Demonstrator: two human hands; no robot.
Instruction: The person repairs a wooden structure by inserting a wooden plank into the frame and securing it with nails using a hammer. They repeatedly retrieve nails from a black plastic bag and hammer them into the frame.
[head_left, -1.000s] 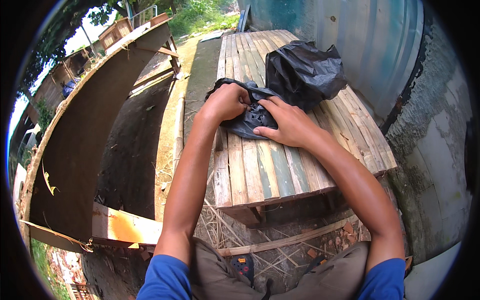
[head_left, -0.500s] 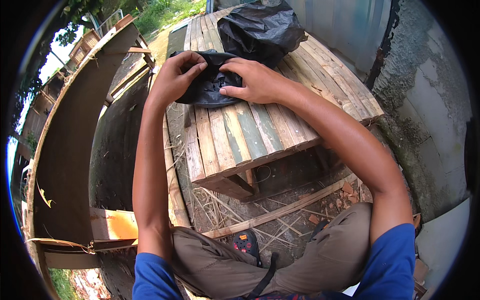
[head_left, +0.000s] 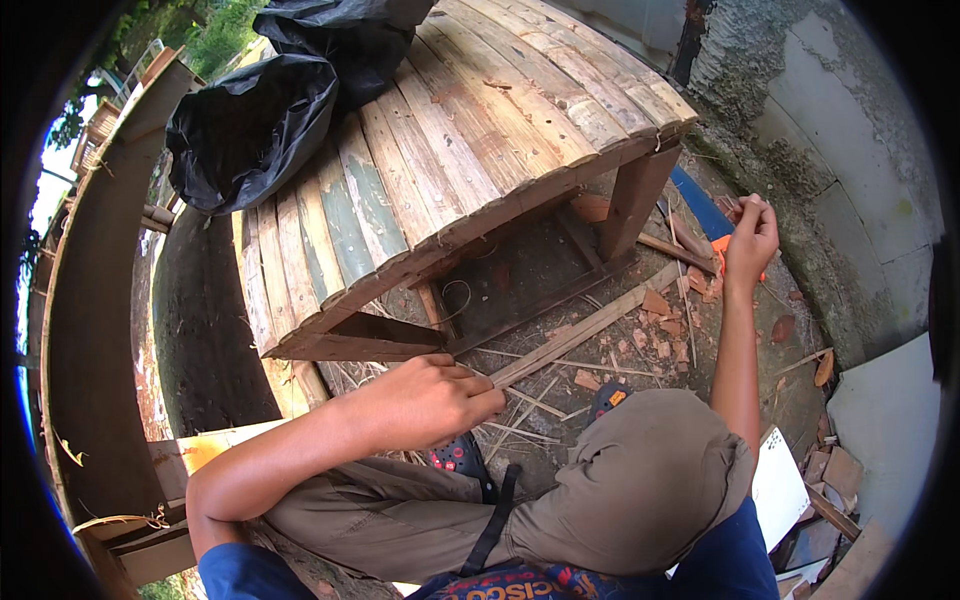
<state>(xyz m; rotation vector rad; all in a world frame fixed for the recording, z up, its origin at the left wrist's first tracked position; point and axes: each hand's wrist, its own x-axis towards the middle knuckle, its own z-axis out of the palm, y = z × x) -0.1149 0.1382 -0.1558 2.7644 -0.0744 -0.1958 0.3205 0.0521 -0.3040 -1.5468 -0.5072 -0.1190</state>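
My left hand (head_left: 445, 398) is over my lap, knuckles up, with its fingers loosely curled; I see nothing held in it. Out to the right, low by the concrete wall, my right hand (head_left: 752, 235) has its fingers closed, and I cannot make out what is in them. Right behind that hand shows an orange piece (head_left: 720, 248), partly covered by it. A flat blue strip (head_left: 698, 200) runs from near there toward the table leg. A black plastic bag (head_left: 250, 130) lies on the slatted bamboo table (head_left: 500, 130) at its left, its mouth gaping, with no hand on it.
A rough concrete wall (head_left: 790, 130) borders the right. Broken brick pieces (head_left: 655, 325), sticks and a long wooden strip (head_left: 590, 335) litter the ground under the table. A curved dark board (head_left: 95, 330) stands at the left. A white panel (head_left: 780, 485) leans beside my right leg.
Both hands have let go of the black bag. My left hand came back over my lap, and my right hand went down to the right. The view has swung right.
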